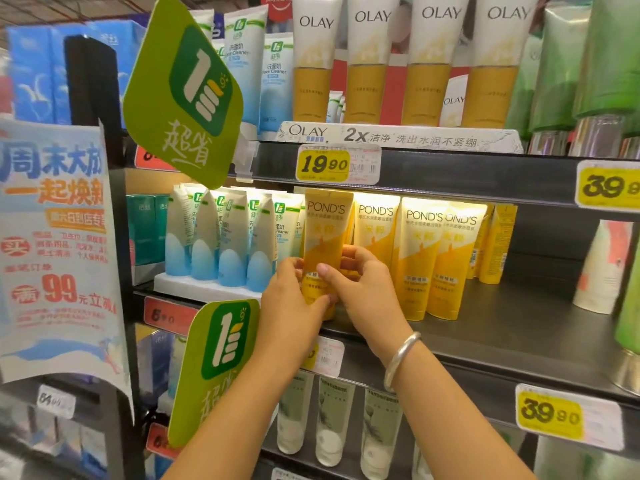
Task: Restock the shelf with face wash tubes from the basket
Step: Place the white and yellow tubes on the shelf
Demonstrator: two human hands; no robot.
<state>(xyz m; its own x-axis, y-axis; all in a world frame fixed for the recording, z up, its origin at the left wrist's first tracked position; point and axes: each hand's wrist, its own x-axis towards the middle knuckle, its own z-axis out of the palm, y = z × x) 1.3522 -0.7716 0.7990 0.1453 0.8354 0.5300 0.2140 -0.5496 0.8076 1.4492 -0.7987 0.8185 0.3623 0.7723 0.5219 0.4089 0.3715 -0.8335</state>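
I have both hands on one yellow Pond's tube (pixel 325 233), standing it cap-down at the front edge of the middle shelf (pixel 502 327). My left hand (pixel 294 299) wraps its lower left side, fingers curled round the edge; my right hand (pixel 360 282) pinches the right side, thumb across the front near the label band and fingertips behind. A silver bangle (pixel 401 358) sits on that wrist.

The tube stands just beside the blue-and-white cleanser tubes (pixel 221 244) on the left and touching or nearly touching the row of Pond's tubes (pixel 429 258) on the right; I cannot tell which, because my fingers cover the seam.

To do this well, I want the cap flat on the shelf before I let go, the logo facing straight out and level with its neighbours. I judge the tube is top-heavy and soft, so I should ease my grip off one hand at a time and keep it from leaning into the blue tubes. Pushing it back flush with the front row would keep the facing even. The basket is not in view, so I cannot say how many tubes remain.
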